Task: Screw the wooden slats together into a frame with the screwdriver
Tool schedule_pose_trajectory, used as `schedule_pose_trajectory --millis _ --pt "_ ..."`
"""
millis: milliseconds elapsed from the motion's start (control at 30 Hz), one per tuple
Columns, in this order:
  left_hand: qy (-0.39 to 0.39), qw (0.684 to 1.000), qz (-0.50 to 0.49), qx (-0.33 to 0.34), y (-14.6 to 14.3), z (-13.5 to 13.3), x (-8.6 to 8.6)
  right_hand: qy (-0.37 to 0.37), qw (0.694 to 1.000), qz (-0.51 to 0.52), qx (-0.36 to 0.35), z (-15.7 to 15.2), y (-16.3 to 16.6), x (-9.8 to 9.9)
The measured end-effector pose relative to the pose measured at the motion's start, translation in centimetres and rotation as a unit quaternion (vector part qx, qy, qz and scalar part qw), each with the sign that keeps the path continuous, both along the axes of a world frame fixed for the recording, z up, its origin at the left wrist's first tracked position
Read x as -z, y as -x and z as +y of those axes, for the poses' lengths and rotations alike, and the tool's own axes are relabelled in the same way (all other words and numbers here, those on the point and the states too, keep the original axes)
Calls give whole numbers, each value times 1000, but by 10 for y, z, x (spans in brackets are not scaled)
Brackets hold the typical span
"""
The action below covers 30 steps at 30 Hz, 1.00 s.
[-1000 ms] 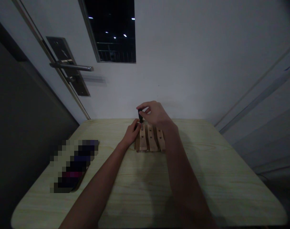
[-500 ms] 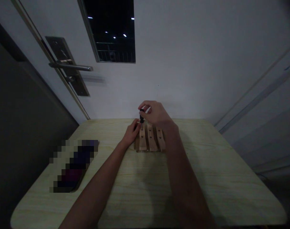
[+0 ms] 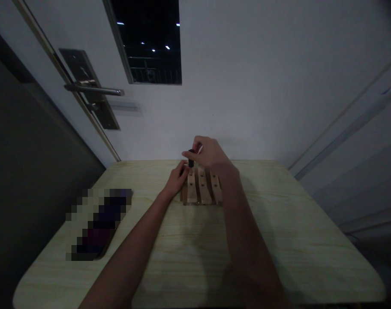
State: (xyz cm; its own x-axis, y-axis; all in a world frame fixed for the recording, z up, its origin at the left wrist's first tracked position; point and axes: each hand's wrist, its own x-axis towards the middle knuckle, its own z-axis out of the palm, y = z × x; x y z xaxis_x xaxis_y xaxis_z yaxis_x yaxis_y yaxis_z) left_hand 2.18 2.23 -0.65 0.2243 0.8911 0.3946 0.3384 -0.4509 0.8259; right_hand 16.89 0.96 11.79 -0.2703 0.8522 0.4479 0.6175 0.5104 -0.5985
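Note:
In the middle of the table, several pale wooden pieces [image 3: 203, 189] with dark holes lie side by side on a brown, partly clear-edged base [image 3: 184, 195]. My right hand [image 3: 210, 153] has its thumb and fingers at the top of a small screwdriver [image 3: 191, 159] with a black handle. The screwdriver stands upright, its tip at the upper hole of the leftmost wooden piece [image 3: 191, 193]. Against the far left side of that piece, my left hand [image 3: 177, 178] closes its thumb and fingers; part of its grip is hidden. My right forearm covers the right end of the base.
A dark, pixelated flat object, perhaps a phone [image 3: 102, 227], lies on the left of the wood-grain table [image 3: 182, 266]. Behind the table stands a white door [image 3: 247, 86] with a metal handle [image 3: 95, 89] and a dark window [image 3: 150, 43].
My right thumb has slid left across the top of the screwdriver, while the index finger has drawn back to the right. My left hand and the wooden pieces stay put.

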Motion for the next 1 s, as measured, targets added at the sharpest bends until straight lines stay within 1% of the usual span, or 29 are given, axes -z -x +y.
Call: schedule_pose_trajectory --millis 67,233,300,600,733,867,1000 --pt "1 1000 8 -5 0 0 -1 -8 1000 9 -2 -1 0 -1" --pt "-1 1000 14 0 -1 -2 -3 -38 996 32 -77 2 -1 -1" --pt "1 1000 14 3 -1 -2 -3 -38 995 25 -88 4 -1 -1" --pt "9 1000 17 -1 -1 -4 -5 -25 996 11 -84 -3 -2 -1" --pt "10 1000 20 -4 -1 -3 -5 -22 998 3 -66 -2 -4 -1" --pt "8 1000 22 -8 -1 -3 -5 -15 998 7 -63 -3 -4 -4" --pt "1 1000 15 -4 -1 -3 -4 -10 998 -20 -52 -1 -1 -5"
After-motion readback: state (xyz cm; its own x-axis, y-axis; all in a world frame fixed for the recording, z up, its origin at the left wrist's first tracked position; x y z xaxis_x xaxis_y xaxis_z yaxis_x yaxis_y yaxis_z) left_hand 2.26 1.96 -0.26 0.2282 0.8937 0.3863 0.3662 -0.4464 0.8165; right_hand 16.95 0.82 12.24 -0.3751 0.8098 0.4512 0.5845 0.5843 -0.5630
